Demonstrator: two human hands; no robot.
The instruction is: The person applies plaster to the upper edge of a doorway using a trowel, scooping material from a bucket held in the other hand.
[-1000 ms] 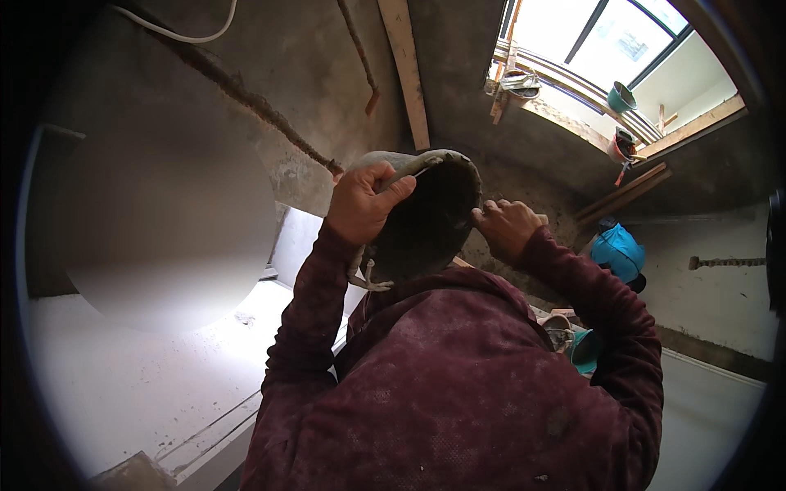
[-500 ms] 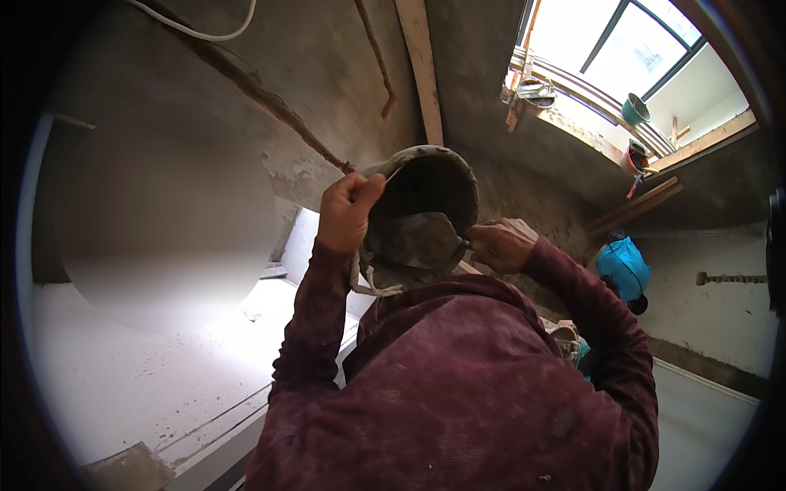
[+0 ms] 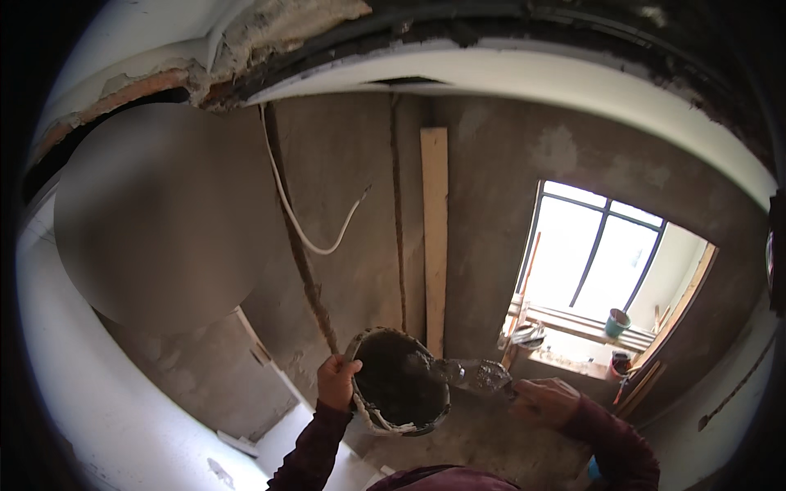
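Note:
My left hand [image 3: 336,381] grips the left rim of a dark bucket [image 3: 399,378] with a crusted, pale edge and dark grey material inside, held low in the middle of the view. My right hand [image 3: 543,401], in a maroon sleeve, is closed on the handle of a metal trowel [image 3: 479,374]. The trowel's blade carries wet grey material and reaches leftward to the bucket's right rim.
A grey plastered wall [image 3: 479,139] has cut channels, a dangling white cable [image 3: 323,245] and an upright plank [image 3: 434,237]. A window [image 3: 589,237] at right has a teal bucket [image 3: 616,326] and tools on its sill. Broken masonry [image 3: 278,29] runs overhead.
My view has tilted upward, so bucket and hands sit lower. The trowel blade, inside the bucket half a second ago, has risen out to the right, loaded with grey material.

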